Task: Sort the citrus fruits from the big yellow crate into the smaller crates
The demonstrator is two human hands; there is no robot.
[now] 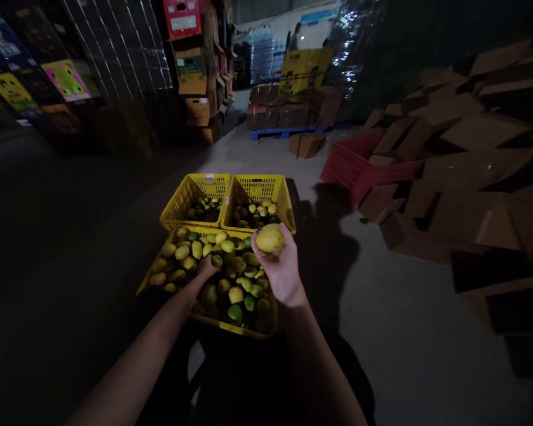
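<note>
2 rear crates [285,204] — some fruit [262,211]; front crate [244,331] — lots, yel./grn. mix.

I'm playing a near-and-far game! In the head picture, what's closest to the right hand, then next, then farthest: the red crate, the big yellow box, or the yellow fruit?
1. Yellow fruit: held in the right hand.
2. Red crate: on the floor, ahead and to the right.
3. Yellow box: at the back, a little right of the view's middle.
</note>
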